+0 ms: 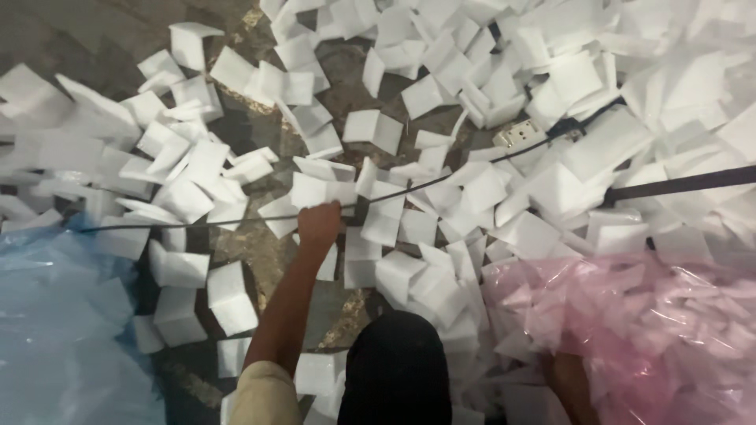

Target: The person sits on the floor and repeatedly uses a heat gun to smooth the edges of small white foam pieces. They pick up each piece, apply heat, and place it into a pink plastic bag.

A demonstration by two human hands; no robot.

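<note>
My left hand (319,224) reaches forward over the floor, its fingers closed in a fist around a thin black cable (197,222) that bends where the hand meets it. A folded white foam piece (315,189) lies just beyond the knuckles. Only my right forearm (568,386) shows at the bottom right. Its hand is hidden behind a clear pink plastic bag (654,330) stuffed with white foam pieces. My dark-clothed knee (398,370) is at the bottom centre.
Several folded white foam pieces (228,295) litter the grey floor, piled thick at the top right. The cable runs to a white power strip (520,134). A blue plastic bag (55,330) lies bottom left. A dark strap (685,182) crosses the pile at right.
</note>
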